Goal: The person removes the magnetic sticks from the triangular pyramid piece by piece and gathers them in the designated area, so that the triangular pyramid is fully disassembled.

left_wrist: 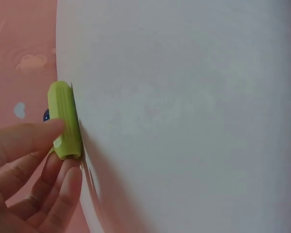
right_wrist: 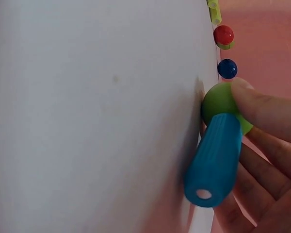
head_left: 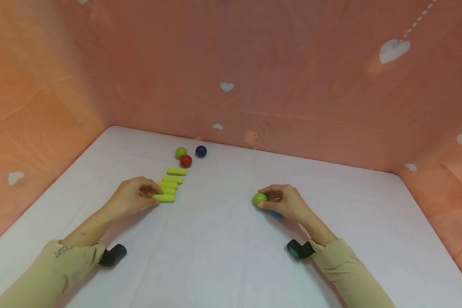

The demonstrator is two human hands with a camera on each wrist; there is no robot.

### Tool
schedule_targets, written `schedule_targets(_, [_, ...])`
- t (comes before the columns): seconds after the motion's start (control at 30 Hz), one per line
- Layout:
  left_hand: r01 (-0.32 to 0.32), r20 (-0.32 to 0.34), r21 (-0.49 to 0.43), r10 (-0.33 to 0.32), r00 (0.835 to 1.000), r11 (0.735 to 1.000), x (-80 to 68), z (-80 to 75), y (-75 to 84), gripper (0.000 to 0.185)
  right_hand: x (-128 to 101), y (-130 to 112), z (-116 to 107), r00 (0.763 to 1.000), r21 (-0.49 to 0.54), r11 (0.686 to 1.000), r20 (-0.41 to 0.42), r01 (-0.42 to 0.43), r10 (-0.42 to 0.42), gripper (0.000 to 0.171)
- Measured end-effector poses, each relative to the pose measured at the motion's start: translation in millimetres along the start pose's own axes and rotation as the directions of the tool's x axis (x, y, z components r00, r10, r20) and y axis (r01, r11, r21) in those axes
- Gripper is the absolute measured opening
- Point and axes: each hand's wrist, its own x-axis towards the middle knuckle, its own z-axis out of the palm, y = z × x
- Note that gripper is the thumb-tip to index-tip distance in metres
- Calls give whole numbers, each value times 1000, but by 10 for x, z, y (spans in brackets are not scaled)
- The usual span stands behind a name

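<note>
My left hand (head_left: 132, 196) pinches the left end of the nearest yellow-green ribbed stick (head_left: 164, 198) between thumb and fingers. In the left wrist view the thumb lies across that stick (left_wrist: 63, 104). Beyond it, more sticks (head_left: 172, 180) of the same colour form a slanting row. At the right, my right hand (head_left: 288, 203) grips a light green ball (head_left: 259, 199) with thumb and fingertips, low over the white table. A blue ribbed stick (head_left: 274, 213) with a hole in its end lies under that hand, beside the ball; whether they are joined I cannot tell.
Past the row of sticks sit a red ball (head_left: 186, 161), another green ball (head_left: 181, 152) and a dark blue ball (head_left: 201, 151). The white table (head_left: 215, 248) ends at a pink cloth backdrop (head_left: 292, 85). Black wrist devices (head_left: 113, 256) stick out by both sleeves.
</note>
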Motion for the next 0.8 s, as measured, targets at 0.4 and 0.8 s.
schedule_targets(0.4, [-33,-69,-12,32,997,999,43,5,107,16,-12,-23,10,1000,-11,1000,0,16,-16,35])
schedule_targets(0.8, [-121,-11,-53,121,993,991,237,301,338,14,-52,43,0,988,-65,988,66,141,-137,44])
